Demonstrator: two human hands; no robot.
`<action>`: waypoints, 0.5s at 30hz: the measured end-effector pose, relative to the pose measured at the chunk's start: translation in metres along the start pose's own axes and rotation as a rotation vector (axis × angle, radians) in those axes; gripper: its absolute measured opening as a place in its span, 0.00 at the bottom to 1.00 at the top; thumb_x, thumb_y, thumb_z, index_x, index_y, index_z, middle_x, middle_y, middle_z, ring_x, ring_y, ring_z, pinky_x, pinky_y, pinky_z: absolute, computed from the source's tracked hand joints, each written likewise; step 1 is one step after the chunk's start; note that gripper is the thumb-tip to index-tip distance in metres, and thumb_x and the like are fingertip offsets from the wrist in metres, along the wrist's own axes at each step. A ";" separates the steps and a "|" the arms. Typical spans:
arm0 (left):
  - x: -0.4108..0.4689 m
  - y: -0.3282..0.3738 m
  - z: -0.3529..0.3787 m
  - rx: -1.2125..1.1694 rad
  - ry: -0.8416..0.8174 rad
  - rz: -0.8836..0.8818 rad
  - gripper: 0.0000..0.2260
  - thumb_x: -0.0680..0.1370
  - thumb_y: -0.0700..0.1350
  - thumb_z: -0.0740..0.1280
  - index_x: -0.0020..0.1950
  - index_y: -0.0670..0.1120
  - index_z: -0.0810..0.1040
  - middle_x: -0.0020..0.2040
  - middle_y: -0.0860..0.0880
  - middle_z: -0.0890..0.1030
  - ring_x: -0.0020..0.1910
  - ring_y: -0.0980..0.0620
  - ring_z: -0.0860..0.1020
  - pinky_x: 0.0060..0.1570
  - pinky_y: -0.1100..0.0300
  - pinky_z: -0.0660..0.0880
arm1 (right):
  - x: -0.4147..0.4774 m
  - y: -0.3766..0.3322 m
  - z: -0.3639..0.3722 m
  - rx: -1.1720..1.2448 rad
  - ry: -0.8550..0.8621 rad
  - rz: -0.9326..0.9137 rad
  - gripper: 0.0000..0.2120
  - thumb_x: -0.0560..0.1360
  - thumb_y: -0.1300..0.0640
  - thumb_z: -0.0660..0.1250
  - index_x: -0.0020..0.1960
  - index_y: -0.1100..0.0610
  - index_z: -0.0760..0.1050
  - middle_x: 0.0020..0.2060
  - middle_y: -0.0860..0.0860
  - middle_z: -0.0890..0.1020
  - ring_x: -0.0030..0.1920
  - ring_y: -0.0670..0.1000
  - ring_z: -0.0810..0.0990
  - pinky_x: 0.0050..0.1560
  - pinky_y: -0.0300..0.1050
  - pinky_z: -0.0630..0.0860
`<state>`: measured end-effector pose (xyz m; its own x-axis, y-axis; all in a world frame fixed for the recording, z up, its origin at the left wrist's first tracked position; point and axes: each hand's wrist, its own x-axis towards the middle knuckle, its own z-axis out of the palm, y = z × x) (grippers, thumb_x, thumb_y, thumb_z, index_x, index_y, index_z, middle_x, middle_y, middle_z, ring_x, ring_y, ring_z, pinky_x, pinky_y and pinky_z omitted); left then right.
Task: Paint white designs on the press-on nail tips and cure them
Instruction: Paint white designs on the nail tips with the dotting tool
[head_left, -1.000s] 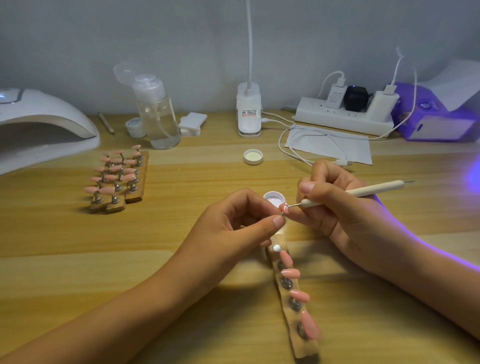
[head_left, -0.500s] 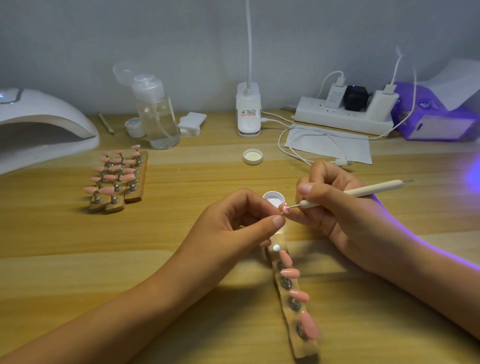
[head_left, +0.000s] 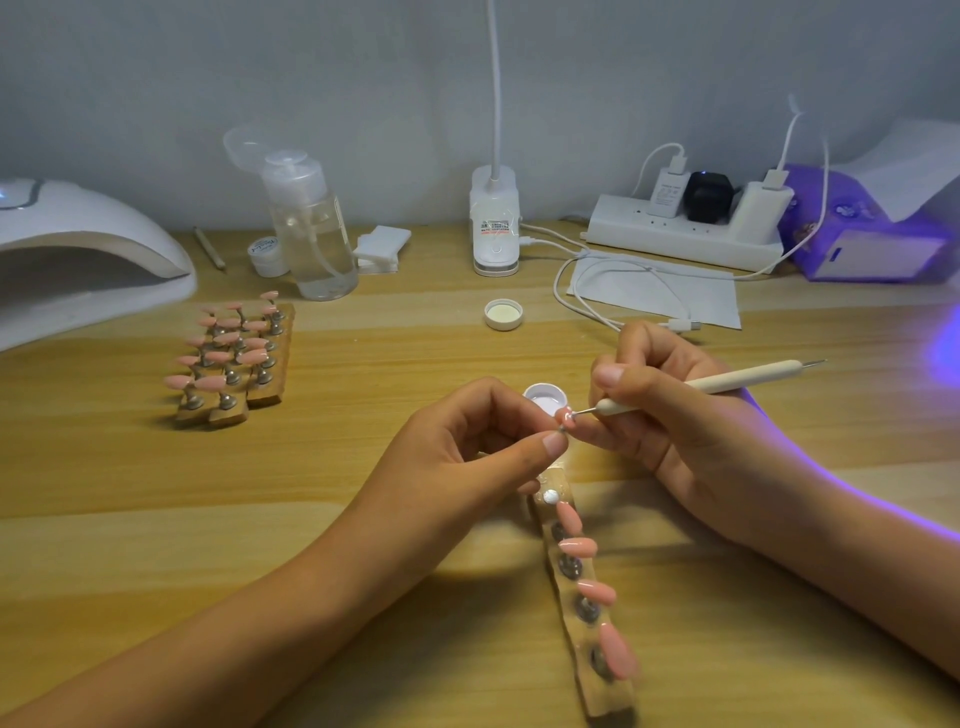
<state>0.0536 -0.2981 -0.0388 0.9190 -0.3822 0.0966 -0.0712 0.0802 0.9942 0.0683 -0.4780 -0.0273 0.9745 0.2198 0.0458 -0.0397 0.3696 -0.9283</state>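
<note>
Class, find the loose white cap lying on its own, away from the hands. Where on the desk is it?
In the head view the cap lies mid-desk, open side up, just in front of the lamp base and left of the sheet of paper.

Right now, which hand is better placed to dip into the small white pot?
Right. The right hand grips the dotting tool, its tip beside the small white pot; the left hand is busy pinching the nail tip.

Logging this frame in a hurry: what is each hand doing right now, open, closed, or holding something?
Left hand: closed, fingers pinching the pink nail tip.
Right hand: closed, fingers gripping the dotting tool, its point at that tip.
</note>
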 end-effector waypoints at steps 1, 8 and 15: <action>0.000 0.000 0.000 0.002 -0.001 0.001 0.03 0.70 0.42 0.71 0.40 0.51 0.82 0.36 0.52 0.80 0.35 0.57 0.76 0.38 0.65 0.75 | 0.000 0.000 0.000 -0.002 -0.003 0.000 0.12 0.68 0.64 0.67 0.29 0.55 0.70 0.27 0.52 0.70 0.30 0.49 0.69 0.39 0.41 0.80; 0.000 -0.001 -0.001 0.017 -0.006 0.001 0.02 0.71 0.43 0.72 0.41 0.50 0.82 0.37 0.52 0.80 0.36 0.56 0.76 0.39 0.65 0.75 | 0.000 0.000 0.001 0.001 -0.002 0.000 0.12 0.68 0.64 0.67 0.29 0.55 0.70 0.27 0.51 0.70 0.31 0.50 0.67 0.39 0.41 0.80; 0.000 -0.001 -0.001 0.010 -0.004 0.001 0.03 0.70 0.43 0.72 0.40 0.51 0.82 0.37 0.52 0.80 0.36 0.57 0.76 0.39 0.65 0.75 | 0.000 0.000 -0.001 0.006 -0.010 0.000 0.12 0.68 0.64 0.67 0.30 0.55 0.69 0.27 0.52 0.70 0.31 0.49 0.67 0.39 0.41 0.80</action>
<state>0.0544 -0.2976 -0.0401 0.9174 -0.3857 0.0977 -0.0760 0.0711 0.9946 0.0684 -0.4786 -0.0277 0.9722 0.2290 0.0494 -0.0413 0.3747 -0.9262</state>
